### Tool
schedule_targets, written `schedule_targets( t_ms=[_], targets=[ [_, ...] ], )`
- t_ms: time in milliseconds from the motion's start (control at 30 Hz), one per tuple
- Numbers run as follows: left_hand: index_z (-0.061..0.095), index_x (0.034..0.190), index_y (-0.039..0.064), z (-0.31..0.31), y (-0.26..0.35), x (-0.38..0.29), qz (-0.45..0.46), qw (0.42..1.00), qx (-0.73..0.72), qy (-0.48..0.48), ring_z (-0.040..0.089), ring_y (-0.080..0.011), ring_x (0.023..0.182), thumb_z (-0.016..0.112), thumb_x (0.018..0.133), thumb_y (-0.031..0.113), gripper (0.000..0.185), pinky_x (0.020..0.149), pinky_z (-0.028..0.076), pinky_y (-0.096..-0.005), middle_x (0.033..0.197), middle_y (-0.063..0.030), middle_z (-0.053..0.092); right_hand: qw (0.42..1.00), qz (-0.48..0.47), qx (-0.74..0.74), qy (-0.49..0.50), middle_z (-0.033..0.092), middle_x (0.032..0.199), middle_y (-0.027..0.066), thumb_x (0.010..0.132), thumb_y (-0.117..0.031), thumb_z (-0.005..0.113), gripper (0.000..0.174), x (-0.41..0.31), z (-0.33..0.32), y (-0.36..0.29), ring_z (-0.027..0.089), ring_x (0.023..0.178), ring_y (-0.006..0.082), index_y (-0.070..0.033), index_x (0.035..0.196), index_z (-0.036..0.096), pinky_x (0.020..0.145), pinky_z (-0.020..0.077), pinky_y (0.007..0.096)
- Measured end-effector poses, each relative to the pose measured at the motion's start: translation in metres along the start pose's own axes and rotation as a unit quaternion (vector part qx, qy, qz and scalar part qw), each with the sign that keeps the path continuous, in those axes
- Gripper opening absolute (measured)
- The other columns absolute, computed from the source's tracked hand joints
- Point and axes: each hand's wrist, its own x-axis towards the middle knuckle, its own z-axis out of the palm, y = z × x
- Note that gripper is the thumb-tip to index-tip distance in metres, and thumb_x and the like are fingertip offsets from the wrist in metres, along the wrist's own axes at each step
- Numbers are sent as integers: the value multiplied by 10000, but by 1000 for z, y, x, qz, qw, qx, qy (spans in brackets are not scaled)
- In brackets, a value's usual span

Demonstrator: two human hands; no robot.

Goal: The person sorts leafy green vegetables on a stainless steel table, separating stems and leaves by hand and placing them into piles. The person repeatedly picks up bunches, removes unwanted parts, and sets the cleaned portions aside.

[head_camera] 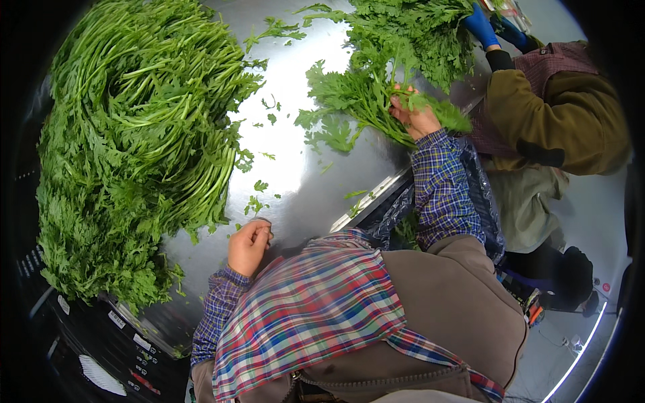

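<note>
Leafy green stems, like chrysanthemum greens, lie in a large heap on the left of a shiny metal table. My right hand is at a smaller bunch of the same greens on the table's right side, its fingers curled around some of the leafy stems. My left hand rests at the table's near edge, fingers curled with thumb against them; no stem shows in it. Loose leaf scraps lie just beyond it.
A co-worker in blue gloves handles another pile of greens at upper right. A black plastic bag hangs beside my right sleeve, next to the table's metal edge. Black crates with labels stand at lower left.
</note>
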Motion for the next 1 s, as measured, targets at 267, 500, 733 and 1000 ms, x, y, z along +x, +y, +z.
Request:
schedule_targets(
  t_ms=[267, 500, 733, 1000],
  targets=[
    [620, 960, -12, 0, 8, 2, -19, 1000, -8, 5, 553, -72, 558, 548, 886, 68, 130, 522, 456, -214, 698, -37, 620, 999, -9, -47, -2, 567, 956, 49, 849, -73, 612, 253, 4, -5, -1, 547, 858, 150, -20, 1085, 538, 758, 463, 291],
    [619, 962, -8, -1, 5, 2, -19, 1000, -6, 11, 552, -69, 550, 556, 885, 77, 131, 517, 454, -213, 686, -34, 616, 979, 1, -190, 79, 594, 1061, 123, 841, -155, 646, 448, 9, 4, -5, 593, 903, 181, 68, 1189, 472, 720, 499, 295],
    [621, 941, 2, 1, 8, 3, -25, 999, -15, 14, 550, -71, 532, 554, 887, 92, 124, 506, 447, -212, 668, -25, 613, 746, -166, -622, 170, 660, 858, 69, 812, -204, 635, 163, -23, 36, -41, 624, 705, 206, -85, 916, 677, 655, 491, 284],
    [608, 810, 1, -4, 6, 0, 60, 990, 125, -16, 529, -79, 541, 536, 915, 183, 222, 515, 435, -221, 642, -19, 579, 760, -289, -545, -204, 638, 848, 60, 768, -99, 670, 185, -43, 142, 37, 594, 708, 161, -68, 947, 638, 632, 493, 277]
  ],
)
